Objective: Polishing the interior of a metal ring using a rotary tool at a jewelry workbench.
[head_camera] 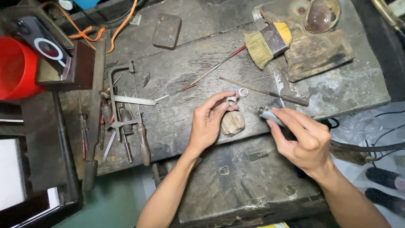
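My left hand [209, 122] pinches a small silver ring [231, 100] between thumb and fingertips, just above a worn wooden bench peg [232, 123]. A second silver ring [243, 91] lies on the bench right beside it. My right hand [301, 137] grips a rotary tool handpiece [268, 114], its metal tip pointing left toward the ring, a short gap away. A black flexible cable [367, 146] runs off to the right from the handpiece.
A jeweller's saw, pliers and files [122, 120] lie at the left of the bench. A yellow-handled brush [270, 42], thin needle files [265, 92], a soldering block [316, 52] with a shell dish [321, 16], a dark rectangular block [166, 31] and a red bowl [17, 69] sit around.
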